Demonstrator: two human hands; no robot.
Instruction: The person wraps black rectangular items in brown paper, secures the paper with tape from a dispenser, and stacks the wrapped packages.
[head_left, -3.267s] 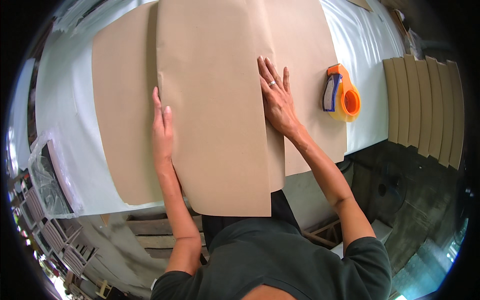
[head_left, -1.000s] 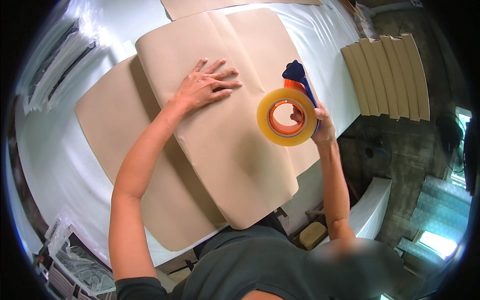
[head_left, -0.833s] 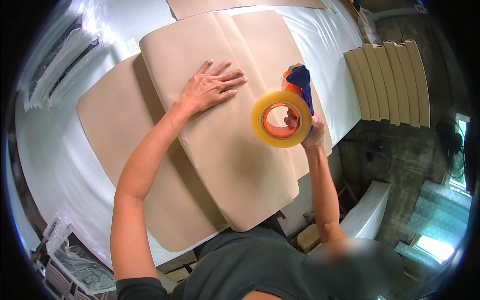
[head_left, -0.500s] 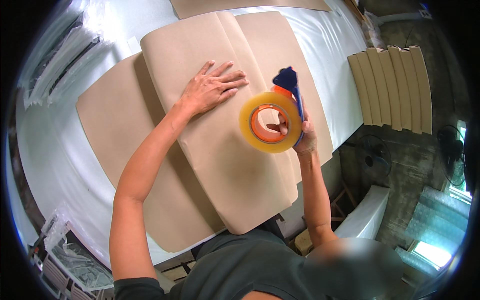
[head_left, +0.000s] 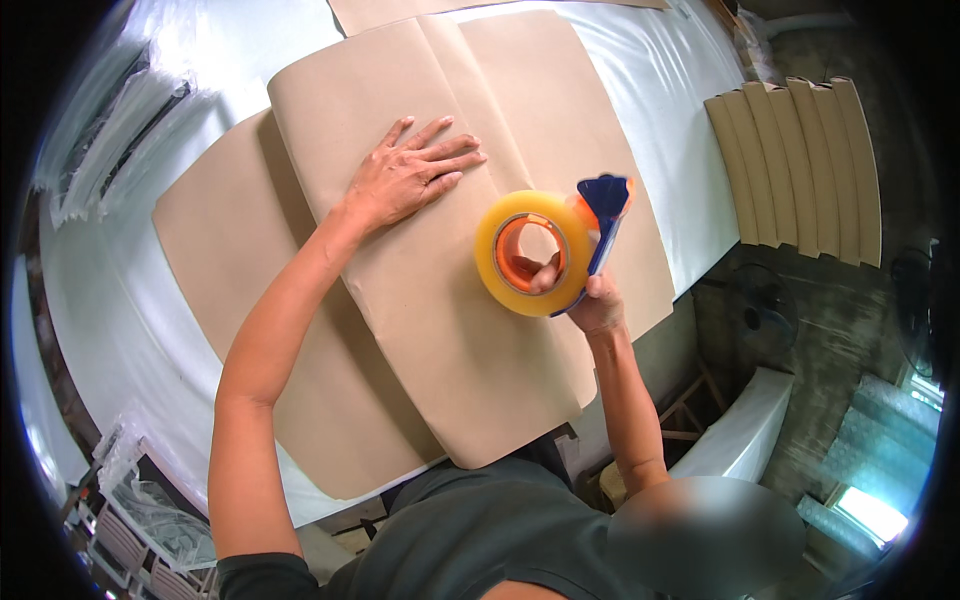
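My left hand [head_left: 412, 172] lies flat with fingers spread on a folded bundle of brown kraft paper [head_left: 455, 370]. Beneath the bundle, a wider brown paper sheet [head_left: 215, 220] spreads out to both sides. In my right hand [head_left: 597, 303] is a tape dispenser [head_left: 605, 210] with a dark blue body and a large yellowish roll of tape on an orange core. Some of my right fingers reach into the core, and the thumb rests on the blue frame. The dispenser is held above the paper's right half, its blue head tilted up and to the right.
A white-covered table [head_left: 110, 310] bears the paper. Several brown folded paper bundles [head_left: 800, 165] lie in a row at the right. Plastic-wrapped items [head_left: 130, 120] sit at the far left. A dark fan [head_left: 765, 305] stands on the floor beyond the table's right edge.
The tape dispenser has tilted, its blue head swinging right and down as my right hand turns and lowers slightly. My left hand stays flat on the paper.
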